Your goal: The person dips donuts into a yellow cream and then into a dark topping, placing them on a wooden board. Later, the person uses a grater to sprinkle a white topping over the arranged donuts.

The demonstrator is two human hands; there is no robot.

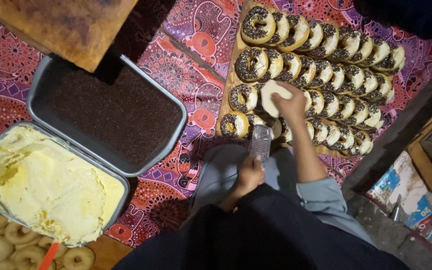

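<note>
1. Bottom left: plain ring doughnuts (6, 240), pale and unglazed, lie beside an orange handle (49, 256).
2. Rectangular metal tray of cream (36, 182): soft, pale yellow, lumpy mass filling it to the rim.
3. Second metal tray (106, 112), rounded corners, holding fine dark chocolate sprinkles in a level, grainy layer.
4. Patterned cloth (186, 65), red and purple with dotted motifs, covering the table.
5. Left hand (250, 175): grip clenched on the lower end of a small metal grater (260, 141), its perforated face upright over the board's near edge.
6. Right hand (290, 104): grip grasping a pale, smooth block (271, 96), held above the doughnuts just beyond the grater's top.
7. Wooden board (224, 107) bearing overlapping rows of topped doughnuts (336, 75), cream-coated and sprinkle-speckled.
</note>
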